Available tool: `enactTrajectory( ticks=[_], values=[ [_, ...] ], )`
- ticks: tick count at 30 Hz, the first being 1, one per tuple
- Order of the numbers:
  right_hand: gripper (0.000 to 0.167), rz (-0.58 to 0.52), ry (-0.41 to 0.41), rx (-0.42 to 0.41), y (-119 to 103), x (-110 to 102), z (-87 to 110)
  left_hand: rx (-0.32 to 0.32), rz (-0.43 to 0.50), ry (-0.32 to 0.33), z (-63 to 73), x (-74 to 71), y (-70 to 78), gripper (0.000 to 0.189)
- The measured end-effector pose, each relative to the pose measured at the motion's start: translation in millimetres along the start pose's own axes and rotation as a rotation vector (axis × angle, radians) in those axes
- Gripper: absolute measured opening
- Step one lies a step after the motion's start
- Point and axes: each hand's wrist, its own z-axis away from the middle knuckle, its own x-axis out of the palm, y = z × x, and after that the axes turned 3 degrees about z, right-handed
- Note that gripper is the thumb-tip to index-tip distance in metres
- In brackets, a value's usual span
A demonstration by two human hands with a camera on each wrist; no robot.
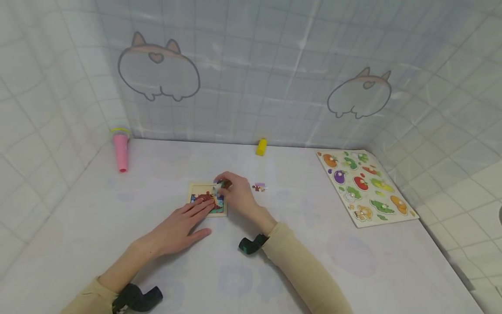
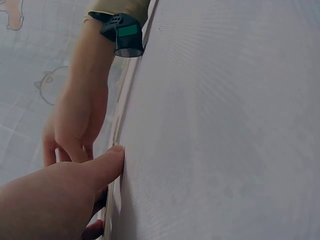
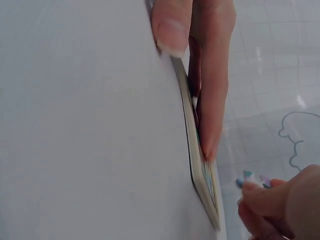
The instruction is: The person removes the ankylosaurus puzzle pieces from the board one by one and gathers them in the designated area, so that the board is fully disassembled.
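A small wooden jigsaw puzzle [image 1: 197, 185] with a pale frame and a colourful picture lies on the table. My left hand [image 1: 178, 229] rests on it, fingers extended across the lower left of the picture. Between thumb and fingertips, my right hand [image 1: 240, 196] pinches a puzzle piece [image 3: 250, 176] above the puzzle's upper right corner. In the right wrist view the piece shows teal, white and purple. Several loose puzzle pieces [image 1: 259, 187] lie just right of the right hand. Part of the picture is hidden under the left fingers.
A pink toy microphone [image 1: 122, 152] is at the back left. Near the back wall sits a small yellow object [image 1: 261, 147]. On the right lies a large vegetable peg board [image 1: 366, 187]. Patterned cloth walls [image 1: 259, 87] rise at the back and sides.
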Motion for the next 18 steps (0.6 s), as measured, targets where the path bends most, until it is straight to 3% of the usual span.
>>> enactTrajectory(
  ticks=[9,18],
  values=[
    [0.022,-0.124,0.053,0.097,20.1,-58.3,14.9,-0.016,0.011,-0.011,-0.9,-0.1,1.0,0.072],
    [0.02,-0.083,0.129,0.172,60.2,-109.6,38.5,-0.015,0.001,-0.004,0.5,1.8,-0.7,0.072]
  ],
)
